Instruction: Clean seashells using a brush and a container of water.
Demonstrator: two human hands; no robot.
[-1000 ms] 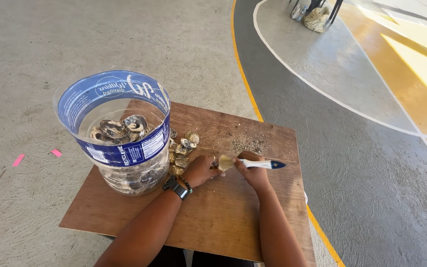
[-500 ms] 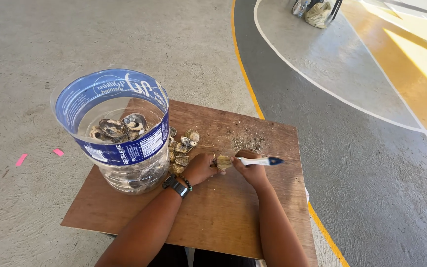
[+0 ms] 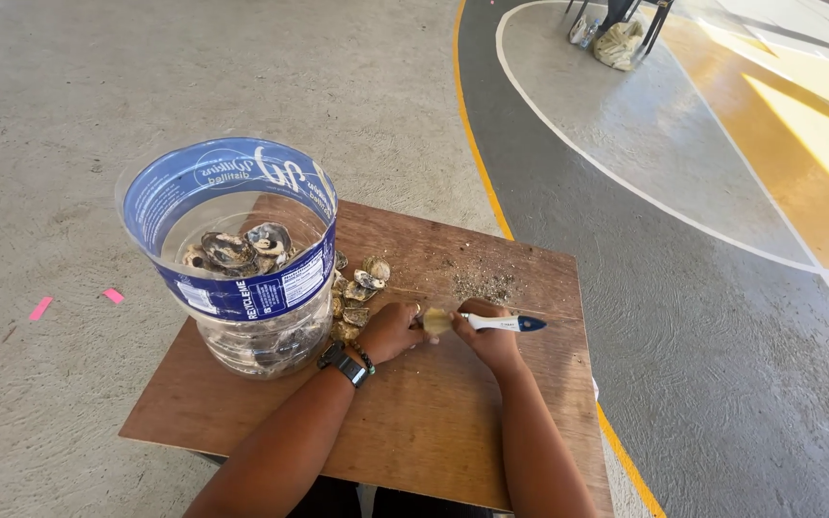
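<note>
Brush (image 3: 501, 323) in right hand (image 3: 491, 341), shells (image 3: 357, 288) nr tub (image 3: 242, 259).

One worktop (image 3: 414, 422), a brown board. One clear plastic container (image 3: 232, 254) with a blue label band, at 9 o'clock on the board. Shells (image 3: 242, 247) inside it: at least three showed at the top, more below, too jumbled to count. Loose shells (image 3: 357, 293) at 3 o'clock from the container: roughly six, overlapping. One brush (image 3: 491, 323) with a white and blue handle. One wristwatch (image 3: 342, 362). Two pink markers (image 3: 74, 302) on the floor at 9 o'clock. One pale bag (image 3: 619, 43) at 1 o'clock.
</note>
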